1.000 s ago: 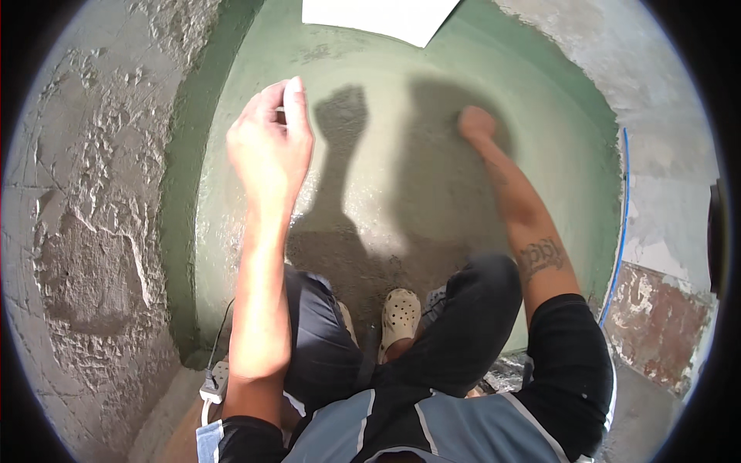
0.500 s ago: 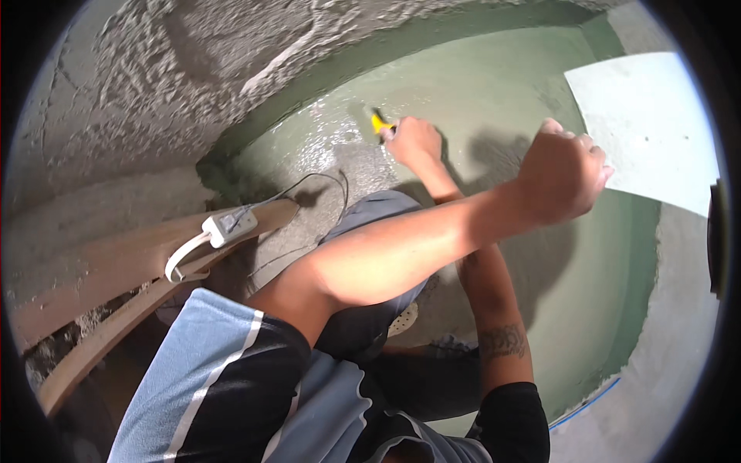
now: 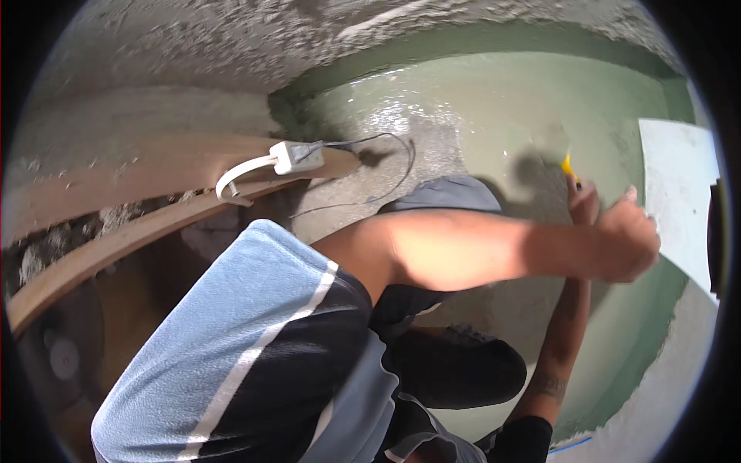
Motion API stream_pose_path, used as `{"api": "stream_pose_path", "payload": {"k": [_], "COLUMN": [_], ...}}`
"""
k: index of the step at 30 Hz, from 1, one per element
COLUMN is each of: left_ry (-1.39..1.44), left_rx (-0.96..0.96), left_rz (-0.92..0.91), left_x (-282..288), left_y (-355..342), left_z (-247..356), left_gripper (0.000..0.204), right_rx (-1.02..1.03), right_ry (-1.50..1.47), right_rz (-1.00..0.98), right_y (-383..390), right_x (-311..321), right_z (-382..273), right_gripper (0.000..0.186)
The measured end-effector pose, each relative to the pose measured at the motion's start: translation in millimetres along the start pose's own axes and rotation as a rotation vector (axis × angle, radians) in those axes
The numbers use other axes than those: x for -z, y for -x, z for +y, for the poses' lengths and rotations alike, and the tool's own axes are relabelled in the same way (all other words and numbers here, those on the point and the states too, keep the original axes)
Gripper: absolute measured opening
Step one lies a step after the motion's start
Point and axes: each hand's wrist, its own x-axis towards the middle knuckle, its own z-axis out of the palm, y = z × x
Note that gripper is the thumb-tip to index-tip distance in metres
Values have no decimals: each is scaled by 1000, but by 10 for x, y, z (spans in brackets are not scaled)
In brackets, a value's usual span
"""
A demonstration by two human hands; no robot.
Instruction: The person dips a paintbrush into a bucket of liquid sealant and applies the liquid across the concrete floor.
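My right hand grips a yellow-handled brush at the right of the floor. Its broad head is blurred and blends into the wet, pale green coating. Stretched across in front of me, my left arm ends in a closed left hand. Whatever those fingers hold, if anything, is hidden. This hand is raised above my right forearm, in front of a white panel; I cannot tell whether it touches the panel.
A white power strip with a dark cord rests on a wooden plank at left. Bare grey floor lies beyond my knee. A rough wall rises at the back, with a darker green band along its foot.
My right hand has carried the brush to the right across the floor. The left arm, still bent with its fist closed, sits further right in view. The whole view has turned.
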Motion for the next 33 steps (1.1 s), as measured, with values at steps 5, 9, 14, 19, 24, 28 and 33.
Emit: {"api": "stream_pose_path", "payload": {"k": [5, 9, 14, 19, 24, 28, 33], "left_ry": [-135, -293, -699, -134, 13, -127, -140], "left_rx": [64, 142, 41, 266, 367, 289, 519], "left_rz": [-434, -543, -497, -616, -404, -245, -608], "left_x": [-65, -123, -97, -129, -39, 538, 1960], "left_y": [45, 201, 542, 558, 1068, 1629, 2170], "left_z": [223, 521, 851, 970, 1069, 1313, 2049], "left_gripper": [21, 32, 41, 44, 24, 19, 25], "right_rx": [-28, -143, -357, -495, -316, -1459, -1470], "right_ry": [-124, -303, -594, -760, -592, -2514, -2401], "right_rz": [-66, -125, -155, -141, -150, 143, 80], "right_y": [982, 1743, 2605, 3398, 3899, 4381, 5191], "right_x": [266, 393, 525, 634, 634, 948, 1765], "right_z": [-177, -195, -286, -459, -591, -657, -862], "right_gripper": [41, 40, 38, 36, 34, 19, 22]}}
